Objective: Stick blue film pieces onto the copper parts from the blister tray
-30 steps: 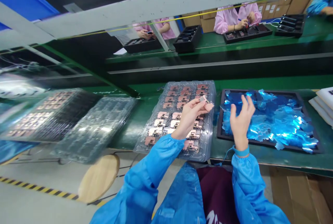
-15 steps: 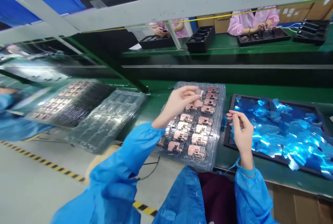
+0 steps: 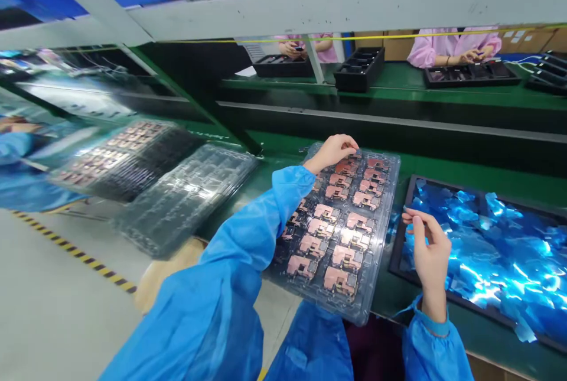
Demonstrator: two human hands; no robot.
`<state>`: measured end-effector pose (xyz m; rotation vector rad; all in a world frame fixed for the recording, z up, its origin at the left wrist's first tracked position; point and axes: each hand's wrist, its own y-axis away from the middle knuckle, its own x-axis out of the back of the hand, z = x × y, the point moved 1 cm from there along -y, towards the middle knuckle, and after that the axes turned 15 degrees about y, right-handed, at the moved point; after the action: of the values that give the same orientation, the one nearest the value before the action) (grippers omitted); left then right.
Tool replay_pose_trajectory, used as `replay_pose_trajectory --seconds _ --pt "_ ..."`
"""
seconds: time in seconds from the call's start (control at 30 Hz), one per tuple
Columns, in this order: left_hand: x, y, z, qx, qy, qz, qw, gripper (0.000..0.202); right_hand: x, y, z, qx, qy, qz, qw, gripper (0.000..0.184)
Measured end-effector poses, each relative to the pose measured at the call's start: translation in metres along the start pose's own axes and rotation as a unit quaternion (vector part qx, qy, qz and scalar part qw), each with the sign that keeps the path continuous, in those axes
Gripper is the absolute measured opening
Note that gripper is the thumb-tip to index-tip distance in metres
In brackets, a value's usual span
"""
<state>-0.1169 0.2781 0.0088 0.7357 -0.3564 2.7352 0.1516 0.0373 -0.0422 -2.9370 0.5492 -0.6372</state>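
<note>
Hands at a tray of copper parts on a green bench

The left hand's [image 3: 334, 150] fingers [image 3: 352, 147] are bunched, tips down on the far left corner of the clear tray [image 3: 378, 239]; a part between them cannot be made out. The right hand [image 3: 427, 248] pinches thumb to forefinger over the left rim of the black tray [image 3: 398, 245] of blue film scraps [image 3: 487, 245]. The clear tray's long axis runs away from the person, leaning right, and its near end overhangs the bench [image 3: 443, 162] edge. Only a narrow strip separates the two trays. Bare bench lies beyond and to the left, before a stack of empty trays [image 3: 186, 198].
</note>
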Motion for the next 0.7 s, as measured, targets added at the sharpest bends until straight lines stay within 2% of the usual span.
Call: replay_pose_trajectory --seconds 0.2,0.3,0.4,0.5,0.57,0.63,0.7 --pt "-0.005 0.011 -0.005 -0.03 -0.071 -0.031 0.997 0.011 -0.004 -0.002 0.004 -0.007 0.012 0.007 1.0 0.034" --pt "0.005 0.009 -0.01 -0.053 -0.08 -0.046 0.994 0.012 -0.006 -0.002 0.004 -0.008 0.026 0.002 1.0 0.034" --pt "0.038 -0.012 -0.026 -0.047 -0.082 -0.009 0.995 0.017 -0.008 -0.001 0.007 -0.018 0.031 0.007 0.999 0.032" --pt "0.086 -0.042 -0.056 0.042 -0.068 0.05 0.996 0.018 -0.008 -0.002 0.012 -0.034 0.036 0.039 0.998 0.031" --pt "0.113 -0.053 -0.082 0.107 -0.058 0.054 0.991 0.018 -0.009 -0.003 0.017 -0.039 0.044 0.063 0.996 0.03" --pt "0.128 -0.052 -0.107 0.148 -0.045 0.043 0.987 0.023 -0.009 -0.005 0.021 -0.036 0.047 0.075 0.995 0.027" --pt "0.13 -0.042 -0.128 0.169 -0.02 0.044 0.984 0.024 -0.01 -0.007 0.024 -0.029 0.048 0.079 0.995 0.023"
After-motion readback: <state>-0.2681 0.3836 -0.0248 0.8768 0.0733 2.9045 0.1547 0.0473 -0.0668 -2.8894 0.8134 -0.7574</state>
